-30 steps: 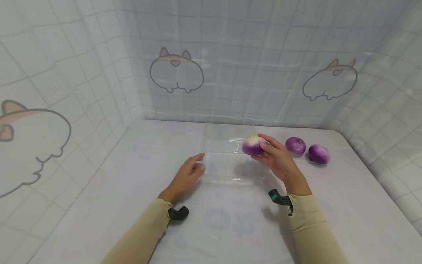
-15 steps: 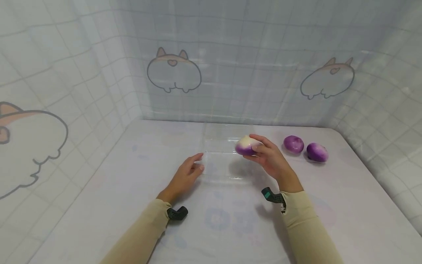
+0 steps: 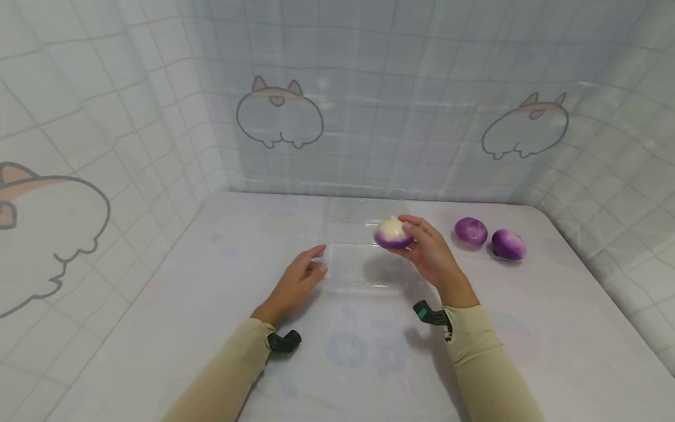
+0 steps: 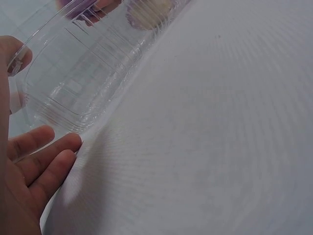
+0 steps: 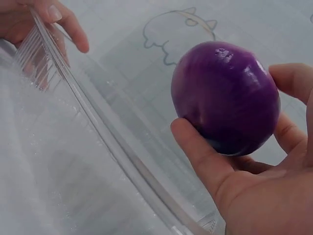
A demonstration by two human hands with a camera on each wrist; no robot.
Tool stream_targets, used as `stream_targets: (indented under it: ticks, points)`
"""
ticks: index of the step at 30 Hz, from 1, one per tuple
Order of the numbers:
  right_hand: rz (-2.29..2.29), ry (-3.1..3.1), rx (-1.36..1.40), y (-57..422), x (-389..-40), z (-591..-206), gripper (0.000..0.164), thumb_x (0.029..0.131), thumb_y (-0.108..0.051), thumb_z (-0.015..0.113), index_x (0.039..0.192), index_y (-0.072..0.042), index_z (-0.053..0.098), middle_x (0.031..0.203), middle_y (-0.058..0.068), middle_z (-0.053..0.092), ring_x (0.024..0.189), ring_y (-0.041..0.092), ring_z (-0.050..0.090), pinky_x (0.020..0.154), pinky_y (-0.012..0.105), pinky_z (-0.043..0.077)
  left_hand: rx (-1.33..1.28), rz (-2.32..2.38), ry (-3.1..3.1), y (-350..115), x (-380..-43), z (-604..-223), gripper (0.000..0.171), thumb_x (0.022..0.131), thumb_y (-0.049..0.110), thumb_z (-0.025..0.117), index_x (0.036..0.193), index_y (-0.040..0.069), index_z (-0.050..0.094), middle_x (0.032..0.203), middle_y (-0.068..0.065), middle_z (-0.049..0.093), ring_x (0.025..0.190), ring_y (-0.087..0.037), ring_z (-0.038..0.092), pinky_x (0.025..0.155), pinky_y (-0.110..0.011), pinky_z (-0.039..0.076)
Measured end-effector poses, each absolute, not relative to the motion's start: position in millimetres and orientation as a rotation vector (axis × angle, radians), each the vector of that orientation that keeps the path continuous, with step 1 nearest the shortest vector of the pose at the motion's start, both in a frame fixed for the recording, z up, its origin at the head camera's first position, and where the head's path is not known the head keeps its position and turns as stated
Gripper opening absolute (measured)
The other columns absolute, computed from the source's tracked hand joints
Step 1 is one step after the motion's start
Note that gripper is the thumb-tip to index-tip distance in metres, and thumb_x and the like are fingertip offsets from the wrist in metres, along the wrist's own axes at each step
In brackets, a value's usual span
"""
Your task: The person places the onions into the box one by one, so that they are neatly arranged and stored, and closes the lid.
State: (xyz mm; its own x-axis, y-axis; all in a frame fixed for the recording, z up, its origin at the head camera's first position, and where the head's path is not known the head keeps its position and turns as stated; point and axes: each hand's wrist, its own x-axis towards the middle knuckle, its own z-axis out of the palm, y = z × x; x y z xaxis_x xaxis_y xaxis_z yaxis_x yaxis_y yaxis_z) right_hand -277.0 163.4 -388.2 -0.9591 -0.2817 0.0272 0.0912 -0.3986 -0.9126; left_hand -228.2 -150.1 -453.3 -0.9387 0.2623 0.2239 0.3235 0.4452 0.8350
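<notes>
A purple onion (image 3: 392,233) with a white top is held between the curved fingers and thumb of my right hand (image 3: 435,258). It hangs over a clear plastic container (image 3: 350,285); the right wrist view shows its purple underside above the rim. My left hand (image 3: 297,280) is at the container's left end, thumb and forefinger tips right at the edge. In the left wrist view the thumb (image 4: 22,56) overlaps the rim, and the other fingers (image 4: 54,169) lie loosely extended beside the container's corner. Two more purple onions (image 3: 471,232) (image 3: 508,245) rest right of the container.
A white table cover (image 3: 211,328) with faint blue prints lies under everything. Checked curtains (image 3: 401,117) with cartoon animal prints close off the back and both sides. Each wrist wears a dark camera band (image 3: 285,341).
My right hand has moved left with the onion, farther over the container, and the onion's white top has turned more upright. The left hand stays at the container's edge.
</notes>
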Motion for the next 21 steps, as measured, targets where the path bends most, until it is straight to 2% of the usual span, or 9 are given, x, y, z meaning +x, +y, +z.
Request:
stream_targets:
  ticks: [3,7,10,21]
  points:
    - [-2.438,1.611,-0.251,162,-276,-389,0.025,0.103,-0.013,0.056,0.127,-0.007,0.054,0.137,0.014,0.045,0.12,0.03,0.054,0.093,0.042,0.055,-0.523,-1.534,-2.631,-150,-228,-454,0.053,0.104,0.033,0.055,0.153,0.018,0.041,0.15,-0.009,0.045,0.121,-0.021,0.057,0.103,-0.046,0.047]
    - [-2.431,1.634,-0.223,161,-275,-389,0.044,0.102,-0.01,0.054,0.143,0.0,0.043,0.138,0.013,0.045,0.118,0.025,0.056,0.095,0.036,0.054,-0.525,-1.523,-2.635,-150,-227,-453,0.053,0.104,0.033,0.055,0.153,0.016,0.041,0.15,-0.009,0.045,0.122,-0.022,0.056,0.103,-0.047,0.047]
    - [-2.438,1.631,-0.195,159,-276,-388,0.051,0.102,-0.009,0.054,0.148,0.004,0.036,0.14,0.012,0.045,0.12,0.024,0.054,0.096,0.033,0.053,-0.528,-1.516,-2.63,-150,-228,-452,0.053,0.104,0.034,0.054,0.153,0.016,0.041,0.15,-0.009,0.045,0.122,-0.022,0.056,0.104,-0.047,0.046]
    - [-2.378,1.726,-0.228,150,-276,-389,0.05,0.1,-0.01,0.058,0.145,0.004,0.043,0.136,0.013,0.049,0.113,0.024,0.059,0.095,0.036,0.054,-0.513,-1.514,-2.636,-149,-228,-453,0.054,0.104,0.034,0.054,0.153,0.016,0.041,0.15,-0.007,0.045,0.122,-0.022,0.057,0.103,-0.047,0.047]
